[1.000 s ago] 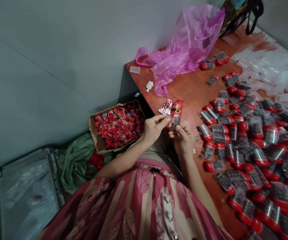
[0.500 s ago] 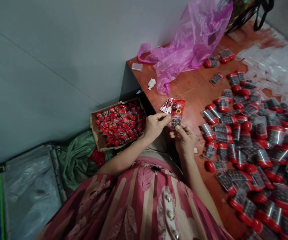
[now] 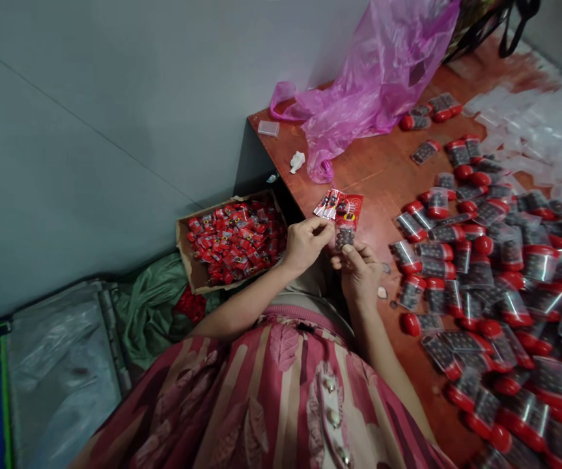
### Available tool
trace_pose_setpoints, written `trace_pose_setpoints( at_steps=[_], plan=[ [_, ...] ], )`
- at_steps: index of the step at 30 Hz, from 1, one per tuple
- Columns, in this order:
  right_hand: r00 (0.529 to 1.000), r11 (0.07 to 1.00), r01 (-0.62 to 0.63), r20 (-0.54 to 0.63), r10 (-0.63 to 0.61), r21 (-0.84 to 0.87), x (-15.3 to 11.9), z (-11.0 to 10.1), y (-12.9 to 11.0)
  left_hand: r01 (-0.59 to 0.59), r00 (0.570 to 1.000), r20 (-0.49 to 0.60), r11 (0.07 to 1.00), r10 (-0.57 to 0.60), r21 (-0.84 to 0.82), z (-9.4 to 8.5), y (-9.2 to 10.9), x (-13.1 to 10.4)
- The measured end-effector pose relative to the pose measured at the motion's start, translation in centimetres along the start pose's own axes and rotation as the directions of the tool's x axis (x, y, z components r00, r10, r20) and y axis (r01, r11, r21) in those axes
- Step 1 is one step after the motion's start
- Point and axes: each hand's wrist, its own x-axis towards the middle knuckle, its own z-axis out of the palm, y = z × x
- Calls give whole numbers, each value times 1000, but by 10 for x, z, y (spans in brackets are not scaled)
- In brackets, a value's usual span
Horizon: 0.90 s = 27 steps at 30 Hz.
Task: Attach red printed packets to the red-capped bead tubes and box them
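My right hand (image 3: 361, 270) pinches the lower end of a red packet (image 3: 353, 207), its clear lower part showing dark round pieces. Close beside it, the thumb and fingers of my left hand (image 3: 305, 246) are pressed together at the base of some small silver-and-red packets (image 3: 328, 204). These fan out against the red packet's upper left side. Where the left fingertips grip is partly hidden. Both hands are above my lap, at the edge of the red-brown table (image 3: 373, 170). Left of them stands a cardboard box (image 3: 183, 254) filled with small red packets (image 3: 236, 241).
Many red-capped clear containers (image 3: 478, 273) with dark contents cover the table's right side. Behind them lie translucent empty containers (image 3: 549, 124). A pink plastic bag (image 3: 359, 104), a clear lid (image 3: 267, 128) and crumpled white paper (image 3: 297, 162) are near the wall. Green cloth (image 3: 151, 312) lies below the box.
Both hands keep almost the same position and the same hold on the packets. The view has shifted very slightly.
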Motion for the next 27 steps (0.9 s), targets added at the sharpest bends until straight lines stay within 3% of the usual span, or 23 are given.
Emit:
trace_pose_setpoints(
  at_steps=[16,21,24,27],
  plan=[
    [1000,999,-25,-1,25,29,1,3,-1,-36,999,-1,999,36,-23,0,3,-4],
    [999,996,-7,-43,11,88,6,4,-1,-129,990,66,991,127,20,5,2,-15],
    [999,997,5,-43,-2,74,7,2,0,-16,999,36,992,20,-124,8,0,-15],
    [1000,1000,13,-17,-13,9,3,1,2,211,978,90,878,-191,-430,10,-2,-5]
  ],
)
